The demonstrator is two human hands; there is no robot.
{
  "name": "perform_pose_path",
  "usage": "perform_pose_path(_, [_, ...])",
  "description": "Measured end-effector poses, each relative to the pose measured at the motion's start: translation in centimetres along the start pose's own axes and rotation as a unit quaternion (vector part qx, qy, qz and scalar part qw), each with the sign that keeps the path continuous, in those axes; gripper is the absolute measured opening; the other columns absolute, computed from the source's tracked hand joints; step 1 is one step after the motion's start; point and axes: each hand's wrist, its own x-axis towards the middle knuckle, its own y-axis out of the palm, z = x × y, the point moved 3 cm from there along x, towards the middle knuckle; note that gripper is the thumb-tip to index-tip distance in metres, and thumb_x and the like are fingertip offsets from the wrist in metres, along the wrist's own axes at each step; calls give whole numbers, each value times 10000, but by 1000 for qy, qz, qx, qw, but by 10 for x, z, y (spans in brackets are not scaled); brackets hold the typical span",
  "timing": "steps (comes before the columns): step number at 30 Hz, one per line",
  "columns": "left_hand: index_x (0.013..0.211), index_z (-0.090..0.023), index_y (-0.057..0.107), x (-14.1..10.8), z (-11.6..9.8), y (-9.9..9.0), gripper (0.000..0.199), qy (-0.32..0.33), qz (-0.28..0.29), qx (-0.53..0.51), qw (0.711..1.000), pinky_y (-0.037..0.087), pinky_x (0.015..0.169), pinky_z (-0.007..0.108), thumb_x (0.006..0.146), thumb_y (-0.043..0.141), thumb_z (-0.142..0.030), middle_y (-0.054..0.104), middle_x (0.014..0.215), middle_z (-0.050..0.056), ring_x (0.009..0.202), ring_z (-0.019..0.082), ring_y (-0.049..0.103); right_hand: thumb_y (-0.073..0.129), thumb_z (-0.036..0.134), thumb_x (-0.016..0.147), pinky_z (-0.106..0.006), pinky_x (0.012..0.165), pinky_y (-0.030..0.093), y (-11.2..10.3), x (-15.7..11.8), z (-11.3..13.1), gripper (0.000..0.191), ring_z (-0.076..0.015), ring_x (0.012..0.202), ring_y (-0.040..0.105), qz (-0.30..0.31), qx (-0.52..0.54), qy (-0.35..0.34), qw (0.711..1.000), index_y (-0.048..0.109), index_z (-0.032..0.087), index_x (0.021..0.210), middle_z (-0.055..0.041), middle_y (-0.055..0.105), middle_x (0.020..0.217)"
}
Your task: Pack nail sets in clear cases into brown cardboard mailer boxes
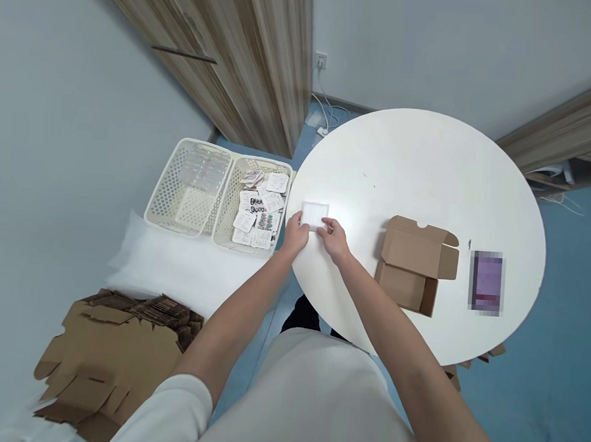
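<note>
A small white square packet (314,215) is between my two hands at the left edge of the round white table (429,169). My left hand (295,234) grips its left side and lower corner. On its right side, the fingers of my right hand (334,238) pinch the edge. To the right of my hands, an open brown cardboard box (414,248) lies on the table with its lid folded back; the visible part of its inside holds nothing.
Left of the table stand two white baskets, one with many printed cards (256,208), the other (191,208) with clear plastic sleeves. Flattened cardboard boxes (117,350) are piled at lower left beside white sheeting (187,268). A blurred purple item (487,283) lies at the table's right.
</note>
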Motion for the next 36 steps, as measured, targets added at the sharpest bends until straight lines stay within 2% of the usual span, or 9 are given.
perform_pose_path(3, [1106,-154,519,-15,0,3,369,22,12,-54,998,447,815,320,740,477,-186,575,1074,93,904,178,571,518,326,687,-309,682,452,-19,-16,-4,254,-157,779,538,-45,-45,-6,998,539,218,916,-29,583,921])
perform_pose_path(9, [952,-164,575,-68,-21,23,265,91,48,-65,993,474,658,254,703,574,-252,601,947,63,689,107,557,504,298,705,-298,670,458,-80,-73,-7,165,-134,707,546,-68,-87,-86,990,529,210,842,-36,556,936])
perform_pose_path(12, [939,-173,570,-102,-33,51,252,122,86,-59,987,476,622,235,699,582,-246,595,940,53,666,93,547,503,278,708,-304,683,469,-121,-103,-16,171,-140,736,554,-71,-103,-121,985,527,206,861,-50,534,961])
perform_pose_path(15, [942,-181,563,-131,-39,86,239,141,122,-39,982,478,611,231,710,571,-237,592,936,47,665,93,551,482,255,721,-323,681,477,-164,-126,-31,217,-152,739,552,-75,-146,-123,979,516,211,931,-52,535,949])
perform_pose_path(20, [935,-192,562,-159,-38,138,216,145,154,34,977,480,639,248,721,537,-207,601,900,30,657,104,569,463,200,717,-339,734,461,-216,-145,-59,246,-161,783,544,-68,-216,-135,965,508,210,959,-49,534,971])
perform_pose_path(23, [949,-191,557,-167,-35,157,233,149,165,90,971,479,690,265,717,530,-185,613,873,28,656,116,580,456,160,705,-324,733,443,-231,-144,-72,259,-157,767,531,-57,-264,-126,955,503,207,956,-36,537,921])
perform_pose_path(26, [966,-188,549,-169,-35,166,252,144,174,137,964,476,717,281,716,523,-165,626,904,41,673,132,592,450,114,693,-301,719,425,-236,-138,-79,281,-148,759,520,-40,-298,-109,947,496,215,951,-26,529,908])
perform_pose_path(31, [989,-177,533,-169,-35,171,288,116,180,195,957,462,750,294,701,532,-169,630,960,63,741,164,609,462,76,676,-278,692,395,-236,-129,-81,300,-156,779,512,-22,-358,-100,928,494,206,945,-34,523,900])
perform_pose_path(36, [952,-185,535,-171,-34,175,264,127,212,240,939,453,725,304,688,525,-178,636,930,59,794,203,604,456,53,680,-272,676,376,-233,-125,-82,333,-175,816,525,-5,-396,-90,914,491,186,983,-64,529,936])
